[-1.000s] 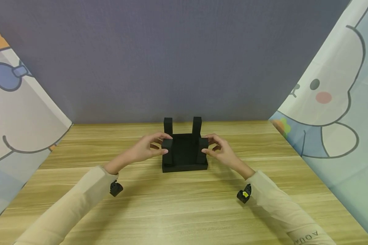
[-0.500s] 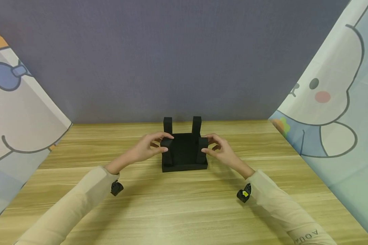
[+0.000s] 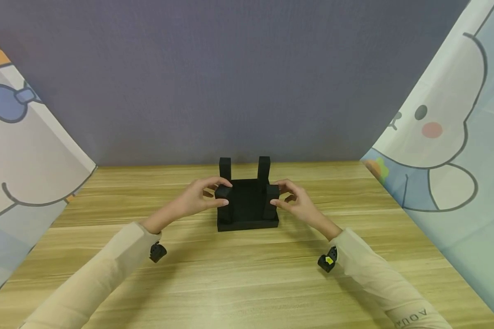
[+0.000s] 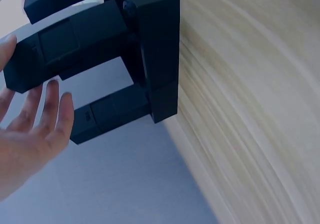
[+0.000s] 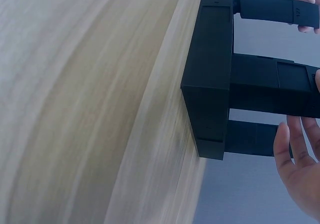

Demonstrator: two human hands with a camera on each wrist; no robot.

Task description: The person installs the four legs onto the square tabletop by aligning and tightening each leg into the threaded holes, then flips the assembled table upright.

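Observation:
A black square base (image 3: 248,225) lies on the table with a thick black post rising at each corner, like a small upturned stool. My left hand (image 3: 191,198) pinches the top of the near left post (image 3: 224,211) between thumb and fingers. That post leans slightly outward at its top; in the left wrist view its foot meets the base (image 4: 159,49) at a slant. The near right post (image 3: 270,211) stands upright, its top pinched by my right hand (image 3: 298,203). Behind them stand the far left post (image 3: 225,169) and far right post (image 3: 263,171), untouched.
The wood-grain table (image 3: 247,278) ends at a grey panel (image 3: 230,82) close behind the far posts. Cartoon-printed cloths flank both sides. A small black camera (image 3: 158,252) hangs at the left cuff and another camera (image 3: 327,259) at the right.
The top of the near left post has tipped slightly to the left with my left hand's fingers on it. My right hand and the base have stayed almost still.

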